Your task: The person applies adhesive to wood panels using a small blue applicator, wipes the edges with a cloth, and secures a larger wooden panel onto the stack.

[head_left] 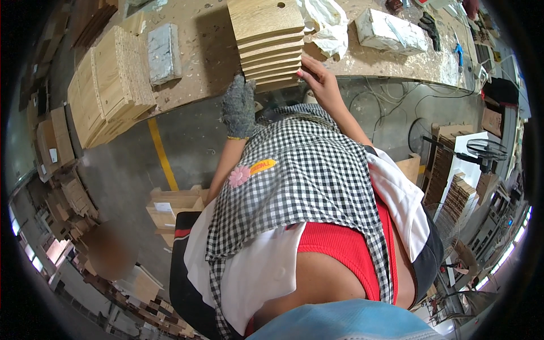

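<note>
A stack of several light wooden boards (268,27) overhangs the front edge of the workbench, its edges fanned like steps toward me. The top board has a small dark round hole. My left hand (237,107), in a grey knitted glove, is against the near left corner of the stack, its fingertips partly hidden. At the right side, my bare right hand (322,82) grips the board edges, thumb toward me and fingers along the side.
The workbench (198,68) also bears another board stack (105,85) at left, a whitish wrapped block (164,54), a larger one (391,31), a crumpled white cloth (326,25) and a dark glove (430,31). Cables (391,96) hang below its right edge; a fan (486,149) stands at right.
</note>
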Demonstrator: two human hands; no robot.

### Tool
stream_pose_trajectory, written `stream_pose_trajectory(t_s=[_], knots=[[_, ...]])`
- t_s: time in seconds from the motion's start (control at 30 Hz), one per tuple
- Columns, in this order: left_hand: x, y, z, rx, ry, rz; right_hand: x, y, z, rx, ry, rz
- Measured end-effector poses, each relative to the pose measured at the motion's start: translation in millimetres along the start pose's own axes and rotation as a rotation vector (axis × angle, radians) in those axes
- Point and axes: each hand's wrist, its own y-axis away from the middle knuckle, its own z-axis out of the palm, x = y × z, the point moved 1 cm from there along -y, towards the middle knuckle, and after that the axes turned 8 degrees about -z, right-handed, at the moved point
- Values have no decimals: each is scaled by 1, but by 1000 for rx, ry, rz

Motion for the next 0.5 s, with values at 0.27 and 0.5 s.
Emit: stream_pose_trajectory(t_s=[0.27, 0.5], knots=[[-9, 3, 1, -38, 292, -157, 24, 3, -16, -65, -284, 77], [-10, -1, -2, -114, 242, -149, 15, 2, -6, -64, -253, 93]])
